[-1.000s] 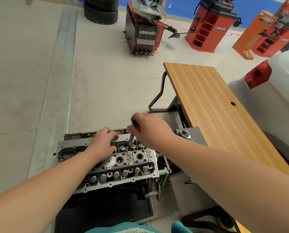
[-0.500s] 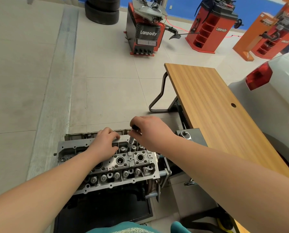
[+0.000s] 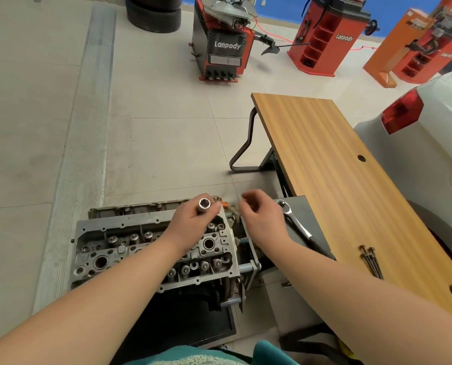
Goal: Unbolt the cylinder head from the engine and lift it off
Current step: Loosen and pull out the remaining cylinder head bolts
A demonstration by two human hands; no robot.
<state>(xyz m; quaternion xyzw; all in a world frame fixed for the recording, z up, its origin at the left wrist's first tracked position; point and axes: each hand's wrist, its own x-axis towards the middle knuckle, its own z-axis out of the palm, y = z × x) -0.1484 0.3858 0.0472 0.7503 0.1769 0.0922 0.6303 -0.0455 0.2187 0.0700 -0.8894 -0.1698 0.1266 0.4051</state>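
2 hands work over the head [image 3: 151, 248], bolted atop the engine at near left: the left hand [image 3: 193, 225] grips a socket [image 3: 204, 205], the blurred right hand [image 3: 261, 219] looks loosely curled and empty; rigid, probably heavy metal, best lifted by both ends.

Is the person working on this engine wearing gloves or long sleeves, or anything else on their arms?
No gloves: both the left hand and the right hand are bare. No sleeves show either; both forearms are uncovered right to the picture's edge. No watch, rings or wristbands are visible. At the bottom edge there is a bit of teal clothing.
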